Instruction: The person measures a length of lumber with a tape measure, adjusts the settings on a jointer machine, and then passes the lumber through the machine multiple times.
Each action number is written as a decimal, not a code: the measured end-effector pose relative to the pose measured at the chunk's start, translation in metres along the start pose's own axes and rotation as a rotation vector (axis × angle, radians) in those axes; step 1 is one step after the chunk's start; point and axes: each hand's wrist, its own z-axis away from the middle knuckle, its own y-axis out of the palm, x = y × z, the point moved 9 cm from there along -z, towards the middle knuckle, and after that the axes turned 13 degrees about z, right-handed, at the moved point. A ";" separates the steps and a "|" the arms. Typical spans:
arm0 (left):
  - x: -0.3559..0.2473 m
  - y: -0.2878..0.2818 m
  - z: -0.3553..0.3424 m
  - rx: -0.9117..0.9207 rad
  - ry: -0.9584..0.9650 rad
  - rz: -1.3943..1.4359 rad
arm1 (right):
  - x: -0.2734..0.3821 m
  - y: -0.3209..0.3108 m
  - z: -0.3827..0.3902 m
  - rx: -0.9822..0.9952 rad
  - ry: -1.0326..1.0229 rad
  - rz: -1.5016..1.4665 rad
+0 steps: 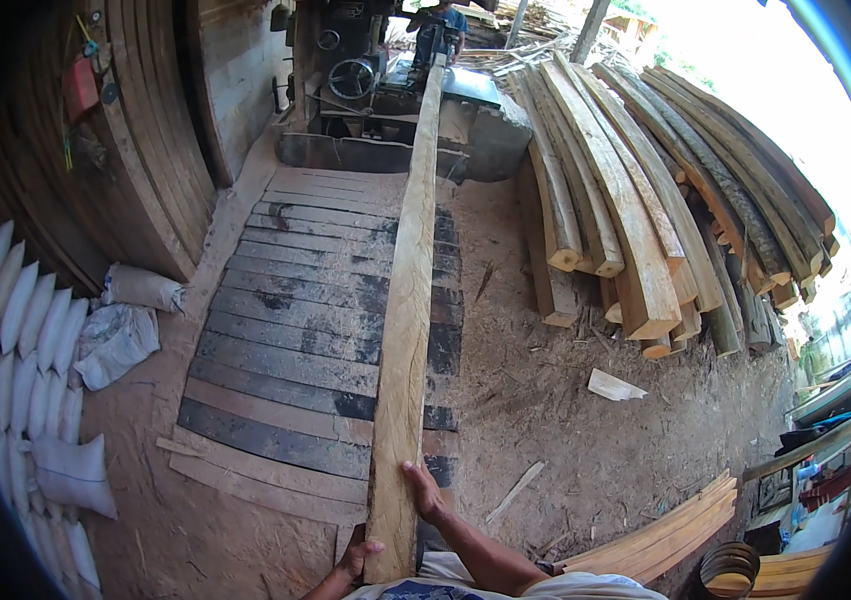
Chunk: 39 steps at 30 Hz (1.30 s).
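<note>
A long squared timber (407, 300) runs from my body up the middle of the view to a dark sawing machine (350, 75) with a handwheel. My left hand (359, 555) grips the left side of the near end, its thumb on top. My right hand (423, 490) holds the right side a little farther up, fingers along the edge. The far end rests at the machine's metal table (475, 88), where a co-worker (453, 30) stands partly hidden behind the machine.
Slatted boards (275, 350) lie on the dusty floor. Stacked white sacks (40, 315) line the left wall. A large pile of timber (635, 230) fills the right, with cut planks (645, 530) and a metal coil (730, 570) at the lower right.
</note>
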 end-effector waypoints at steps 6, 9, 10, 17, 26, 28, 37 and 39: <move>-0.031 0.000 -0.071 -0.007 -0.042 0.080 | 0.073 -0.001 -0.056 0.007 -0.056 0.069; -0.057 0.011 -0.105 -0.048 -0.078 0.094 | 0.096 -0.009 -0.092 -0.006 -0.039 0.066; -0.073 0.022 -0.116 -0.013 -0.012 0.068 | 0.103 -0.010 -0.103 -0.008 -0.041 0.064; -0.126 0.038 -0.179 -0.111 -0.011 0.024 | 0.137 -0.030 -0.185 -0.067 -0.026 0.100; -0.202 0.076 -0.294 0.071 -0.008 0.024 | 0.225 -0.034 -0.283 0.026 0.005 0.081; -0.237 0.111 -0.311 0.040 0.065 0.009 | 0.250 -0.043 -0.308 0.000 -0.038 0.076; -0.288 0.111 -0.450 0.008 0.016 0.063 | 0.351 -0.070 -0.426 -0.027 -0.080 0.079; -0.323 0.133 -0.473 0.041 0.070 0.021 | 0.371 -0.071 -0.455 -0.020 -0.068 0.054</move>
